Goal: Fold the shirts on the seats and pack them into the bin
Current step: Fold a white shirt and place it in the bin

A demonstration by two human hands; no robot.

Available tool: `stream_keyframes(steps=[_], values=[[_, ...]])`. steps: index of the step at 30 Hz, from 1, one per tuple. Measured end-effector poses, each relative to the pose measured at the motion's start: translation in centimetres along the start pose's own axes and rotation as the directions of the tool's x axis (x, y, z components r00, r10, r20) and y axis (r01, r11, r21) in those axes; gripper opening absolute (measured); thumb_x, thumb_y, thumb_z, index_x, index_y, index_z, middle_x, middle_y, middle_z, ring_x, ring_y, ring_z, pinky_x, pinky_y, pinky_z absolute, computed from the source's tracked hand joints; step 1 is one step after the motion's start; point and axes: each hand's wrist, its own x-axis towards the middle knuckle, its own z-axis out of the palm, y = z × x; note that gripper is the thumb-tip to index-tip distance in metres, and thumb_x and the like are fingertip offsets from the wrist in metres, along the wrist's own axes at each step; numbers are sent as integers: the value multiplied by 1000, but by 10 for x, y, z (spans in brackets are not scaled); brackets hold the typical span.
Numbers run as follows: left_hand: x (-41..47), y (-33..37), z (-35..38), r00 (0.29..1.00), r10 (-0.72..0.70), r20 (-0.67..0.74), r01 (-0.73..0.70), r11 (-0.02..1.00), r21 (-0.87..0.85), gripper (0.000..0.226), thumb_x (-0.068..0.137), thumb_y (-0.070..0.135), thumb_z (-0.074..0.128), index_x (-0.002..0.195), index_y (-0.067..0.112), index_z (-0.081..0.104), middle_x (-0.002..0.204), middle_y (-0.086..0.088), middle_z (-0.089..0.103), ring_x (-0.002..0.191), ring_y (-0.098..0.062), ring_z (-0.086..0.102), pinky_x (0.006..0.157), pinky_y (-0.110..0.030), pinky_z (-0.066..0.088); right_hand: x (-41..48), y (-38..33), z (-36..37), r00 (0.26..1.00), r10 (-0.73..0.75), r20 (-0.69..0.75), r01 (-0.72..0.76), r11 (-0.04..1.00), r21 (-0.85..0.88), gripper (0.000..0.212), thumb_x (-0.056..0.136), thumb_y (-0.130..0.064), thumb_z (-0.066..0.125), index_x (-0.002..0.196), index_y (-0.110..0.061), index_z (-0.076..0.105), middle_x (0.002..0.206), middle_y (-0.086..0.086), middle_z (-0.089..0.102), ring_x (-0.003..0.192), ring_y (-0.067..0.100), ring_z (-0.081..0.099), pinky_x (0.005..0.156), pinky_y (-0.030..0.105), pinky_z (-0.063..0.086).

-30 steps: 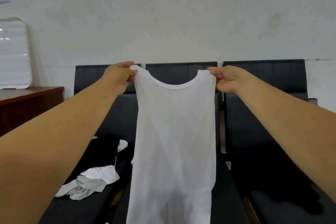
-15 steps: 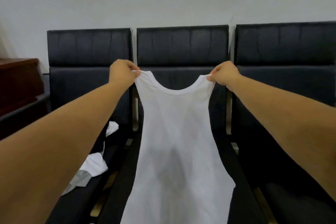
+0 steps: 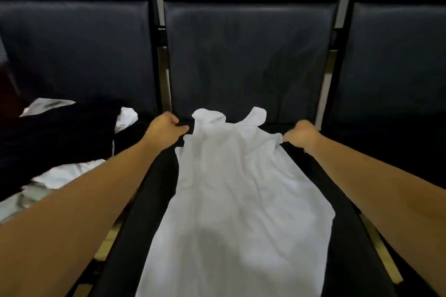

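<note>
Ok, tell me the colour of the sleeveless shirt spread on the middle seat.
Plain white sleeveless shirt, no pattern visible; seen best in the head view.

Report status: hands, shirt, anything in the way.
Right grip pinches white shirt at armhole; left grip at opposite edge, hold unclear. Shirt flat on middle seat. Clothes pile on left seat, apart; bin not in view.

Clothes pile [image 3: 60, 142] blocks left side; open room over R seat [image 3: 391, 142]; backrest [image 3: 246, 60] walls far side.
</note>
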Motion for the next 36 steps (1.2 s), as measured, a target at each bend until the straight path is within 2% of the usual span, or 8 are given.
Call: stream_keyframes(steps=[3,6,11,14,18,28,32,36], values=[[-11,-36,20,978,-187,95,184,982,37,78,87,51,72,139,-2,49,129,-20,61,117,-37,59,99,-45,50,-5,18,18,999,-3,36,9,985,-174,35,89,-35,68,74,-11,48,104,16,65,93,32,63,80,38,54],[-30,-43,31,965,-202,167,180,974,135,71,85,55,73,129,1,58,125,-15,64,115,-32,61,91,-36,49,-21,19,22,995,36,92,-21,988,-152,39,89,-40,68,75,-9,50,77,6,56,67,20,55,59,30,45],[-57,-37,42,899,-145,414,85,984,159,52,84,35,80,126,11,64,126,-5,64,114,-22,60,94,-31,49,-48,26,20,957,93,274,-42,981,-187,50,85,-27,80,119,-2,53,119,11,60,115,30,60,90,36,50],[-70,-41,30,917,-127,379,207,962,-177,28,92,17,69,118,7,69,120,-11,70,104,-24,67,90,-34,53,-57,39,11,954,67,291,-86,995,53,41,88,-27,77,117,-3,62,117,14,67,106,32,66,93,43,55],[-94,-58,11,871,-143,470,414,728,-546,24,93,2,64,117,-4,68,113,-22,73,99,-35,72,82,-42,57,-67,65,-4,980,53,193,-136,881,452,28,98,-26,63,118,-6,63,116,16,68,101,34,68,94,50,56],[-129,-51,-3,786,-34,617,342,856,-388,30,91,14,71,118,2,71,115,-14,74,107,-32,71,98,-44,54,-118,86,-19,913,220,343,-163,969,-188,50,77,-34,86,115,-12,62,116,9,64,103,24,63,79,35,55],[-138,-53,-7,808,-36,588,404,761,-508,31,92,12,66,122,4,69,118,-15,73,110,-34,70,104,-48,49,-132,91,-16,928,147,343,-259,915,310,30,88,-16,75,115,-10,64,116,13,67,102,29,64,77,39,53],[-144,-61,-9,827,-111,550,438,742,-508,32,89,7,68,121,0,68,110,-18,75,99,-34,73,88,-43,55,-141,107,-14,912,149,381,-400,518,756,21,97,-4,60,118,-5,61,115,17,69,98,35,68,72,48,55]])
